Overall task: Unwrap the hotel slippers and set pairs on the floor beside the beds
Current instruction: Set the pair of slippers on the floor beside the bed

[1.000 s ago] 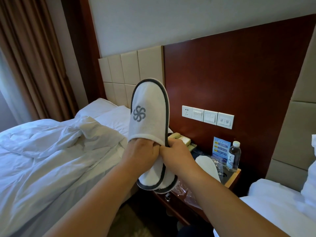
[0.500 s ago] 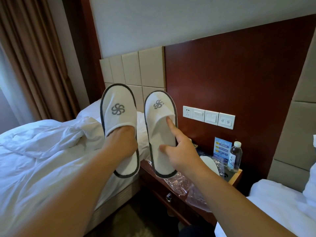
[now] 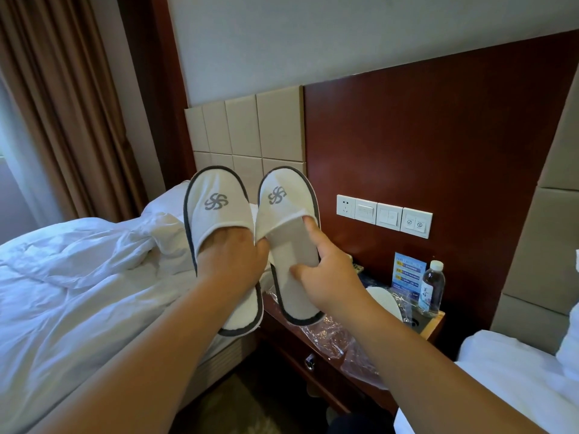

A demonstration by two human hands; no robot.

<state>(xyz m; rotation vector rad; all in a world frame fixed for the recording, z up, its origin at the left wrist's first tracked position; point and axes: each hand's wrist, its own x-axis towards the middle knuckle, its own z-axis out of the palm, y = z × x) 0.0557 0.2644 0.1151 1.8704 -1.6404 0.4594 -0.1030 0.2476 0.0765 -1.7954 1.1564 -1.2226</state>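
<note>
Moved: the two slippers were apart half a second ago; they have come together and are now side by side, almost touching.
Left slipper (image 3: pixel 219 202): it sits over the left hand (image 3: pixel 233 261) like a glove. The fingers are hidden inside, so I cannot tell if they are curled.
Right slipper (image 3: pixel 282 195): the right hand (image 3: pixel 329 277) grips it, thumb on the inner sole, pointer finger tucked under the top band.
Where: both are up in the air, between the bed (image 3: pixel 78 277) and the tabletop (image 3: pixel 282 314).
Pointing: toes up, heels down. The long way runs up and down, with the tops leaning a bit left.
On the tabletop: clear wrap (image 3: pixel 332 336) and a water bottle (image 3: pixel 433 288).
</note>
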